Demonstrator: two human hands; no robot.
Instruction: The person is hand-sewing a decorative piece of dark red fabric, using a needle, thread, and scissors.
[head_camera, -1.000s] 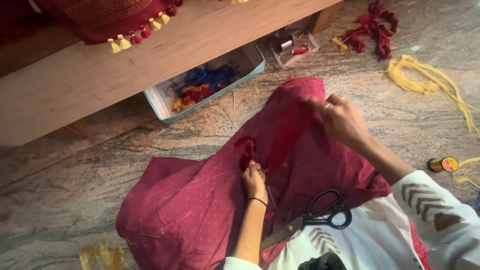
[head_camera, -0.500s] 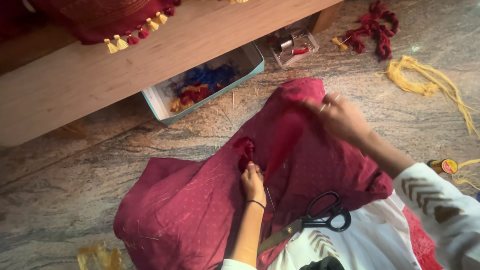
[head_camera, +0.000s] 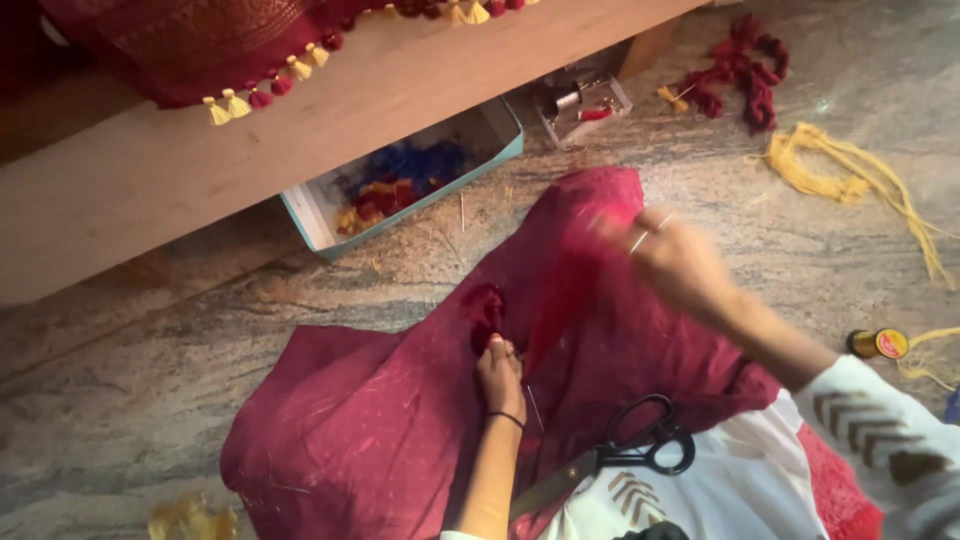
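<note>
A person seated on a speckled stone floor (head_camera: 180, 380) works over a maroon cloth (head_camera: 380, 440) spread across the lap and floor; the left hand (head_camera: 498, 368) is closed, its fingertips pinching a dark red tassel (head_camera: 486, 312) bunched at a raised fold near the cloth's middle. The right hand (head_camera: 680, 262) is lifted above the cloth's far edge, blurred by movement — its fingers appear drawn together, but whether they grip anything cannot be told; a ring shows on one finger. A thin needle (head_camera: 534, 408) seems to lie on the cloth just beside the left wrist, which wears a dark band.

Black-handled scissors (head_camera: 625, 455) rest on the cloth close to the person's white patterned garment (head_camera: 740, 490); a small spool of thread (head_camera: 878, 344) stands on the floor to the right. Further off, a shallow teal-edged box (head_camera: 310, 212) holds blue, red and yellow thread under the edge of a wooden bench (head_camera: 200, 170); a small clear box (head_camera: 580, 100) of oddments sits beside it. Over the bench hangs a red fabric (head_camera: 200, 40) trimmed with yellow and red tassels — loose hanks of dark red yarn (head_camera: 740, 72) and yellow yarn (head_camera: 850, 175) lie on the floor at upper right.
</note>
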